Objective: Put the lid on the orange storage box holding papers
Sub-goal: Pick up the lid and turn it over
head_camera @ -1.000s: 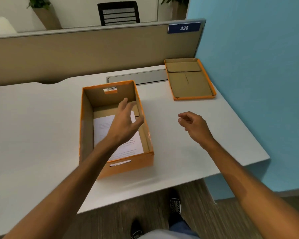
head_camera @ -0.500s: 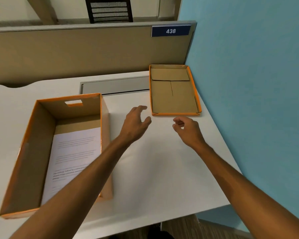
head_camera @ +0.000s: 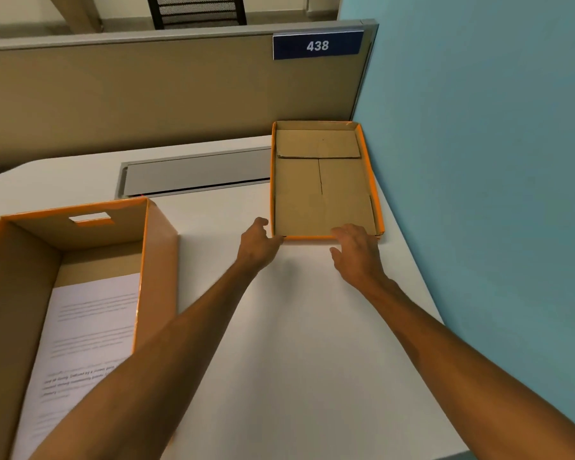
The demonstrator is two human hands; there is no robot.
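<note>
Lid (head_camera: pixel 322 180) lies upside down on the white desk (head_camera: pixel 296 327), brown cardboard inside facing up, orange rim around it. It sits at the desk's far right corner, right edge just beside the blue wall (head_camera: pixel 478 161), far edge near the beige cubicle partition (head_camera: pixel 146 94).

Left hand (head_camera: pixel 258 245) is at the lid's near-left corner, fingers curled, touching the orange rim at that corner. Whether it actually grips the rim cannot be told; the fingertips are hidden behind the hand.

Right hand (head_camera: pixel 356 252) is at the lid's near edge toward the right corner, fingers spread and loosely bent, tips reaching over the near rim onto the cardboard inside, thumb out below the edge. Looks open, resting on the rim, not clamped.

Lid appears flat on the desk, not lifted.

Orange storage box (head_camera: pixel 156 260) stands at the left of the view, open top, well apart from the lid. Handle cutout visible in its far wall. Papers (head_camera: pixel 90 327) lie flat on its bottom, printed text facing up, partly covered by the left forearm that crosses over the box's near-right corner.

Grey cable-tray cover (head_camera: pixel 196 175) is set in the desk between box and partition, its right end touching or hidden by the lid's left rim. Blue plate "438" (head_camera: pixel 317 45) on the partition top. Black chair (head_camera: pixel 196 9) beyond the partition.
</note>
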